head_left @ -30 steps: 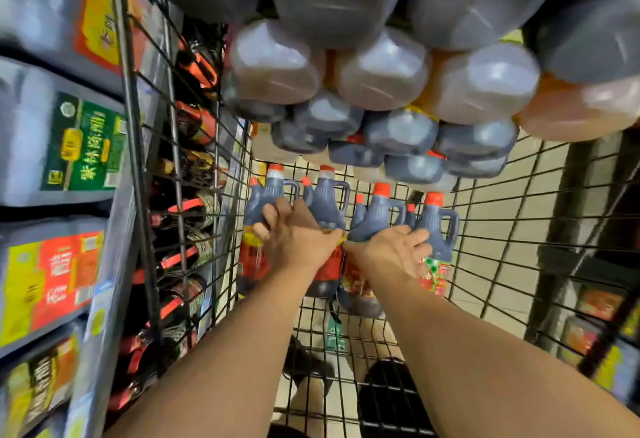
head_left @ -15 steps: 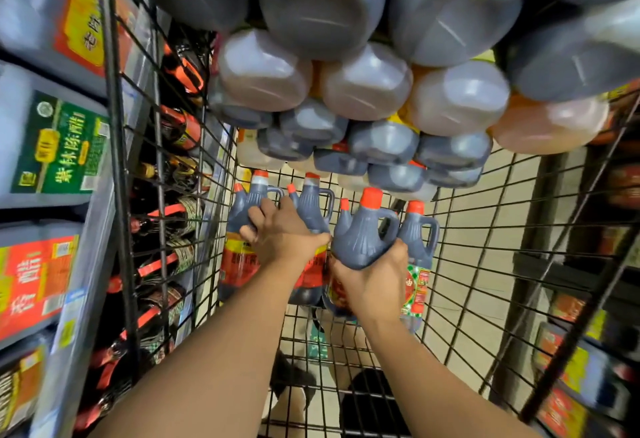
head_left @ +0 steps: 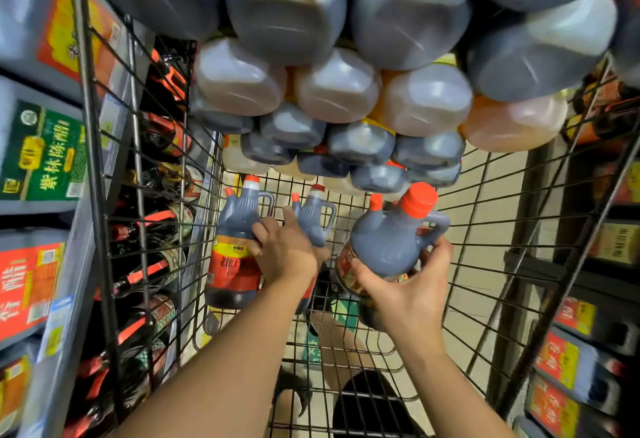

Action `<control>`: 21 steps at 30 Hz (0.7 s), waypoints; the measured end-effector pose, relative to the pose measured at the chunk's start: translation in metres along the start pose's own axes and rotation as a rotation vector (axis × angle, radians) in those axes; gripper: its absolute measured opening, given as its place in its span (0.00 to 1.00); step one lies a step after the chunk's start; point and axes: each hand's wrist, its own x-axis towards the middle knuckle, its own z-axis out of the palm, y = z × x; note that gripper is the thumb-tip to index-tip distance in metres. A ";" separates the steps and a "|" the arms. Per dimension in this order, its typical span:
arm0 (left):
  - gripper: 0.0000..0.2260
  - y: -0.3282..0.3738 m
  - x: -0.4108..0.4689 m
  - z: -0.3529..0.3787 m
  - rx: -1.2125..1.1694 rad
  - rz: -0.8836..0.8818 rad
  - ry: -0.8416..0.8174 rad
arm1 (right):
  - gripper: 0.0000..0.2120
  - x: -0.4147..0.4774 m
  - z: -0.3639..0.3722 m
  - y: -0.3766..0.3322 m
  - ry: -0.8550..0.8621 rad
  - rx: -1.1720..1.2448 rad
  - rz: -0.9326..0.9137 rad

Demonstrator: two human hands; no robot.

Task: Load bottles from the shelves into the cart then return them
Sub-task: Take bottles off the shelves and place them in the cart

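Two bare forearms reach into the black wire shopping cart (head_left: 485, 264). Nearest, the right hand (head_left: 408, 294) has its fingers wrapped around a dark-filled plastic jug with an orange-red cap, small spout and side handle (head_left: 388, 243), held tilted above the cart floor. Left of it, the left hand (head_left: 285, 252) presses curled fingers between two similar upright jugs (head_left: 235, 247) with red-and-yellow labels; whether it grips either, I cannot tell. Farther off, stacked large jugs (head_left: 339, 91) show their bases.

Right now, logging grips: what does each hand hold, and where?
Right hand: jug, by its lower body. Left hand: grips between two standing jugs; exact hold unclear.
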 end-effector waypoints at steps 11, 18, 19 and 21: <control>0.47 0.007 -0.004 0.018 -0.071 -0.002 -0.139 | 0.41 0.006 -0.027 0.008 0.051 0.088 -0.035; 0.36 -0.018 -0.012 0.016 -0.430 0.143 -0.047 | 0.41 -0.002 -0.032 -0.001 0.062 0.100 -0.072; 0.38 -0.022 -0.016 0.011 -0.466 0.153 -0.038 | 0.40 -0.004 -0.033 -0.003 0.065 0.099 -0.085; 0.43 -0.030 -0.028 -0.001 -0.564 0.193 -0.012 | 0.40 -0.011 -0.035 -0.009 0.062 0.092 -0.116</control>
